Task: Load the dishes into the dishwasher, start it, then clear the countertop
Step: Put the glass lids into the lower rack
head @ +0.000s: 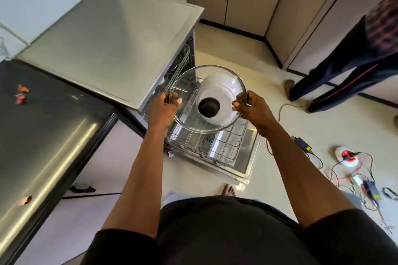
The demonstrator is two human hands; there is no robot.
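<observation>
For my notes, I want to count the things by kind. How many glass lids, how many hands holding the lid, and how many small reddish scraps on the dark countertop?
Clear round glass lid with black knob: 1
Hands gripping its rim, left hand and right hand: 2
Small reddish scraps on the dark glossy countertop: 3
Total: 6

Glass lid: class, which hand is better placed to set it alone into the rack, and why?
Probably the right hand. Both grip the glass lid by its rim, but the left hand sits close beside the dishwasher, while the right hangs over the open rack, with more room to lower it.
</observation>
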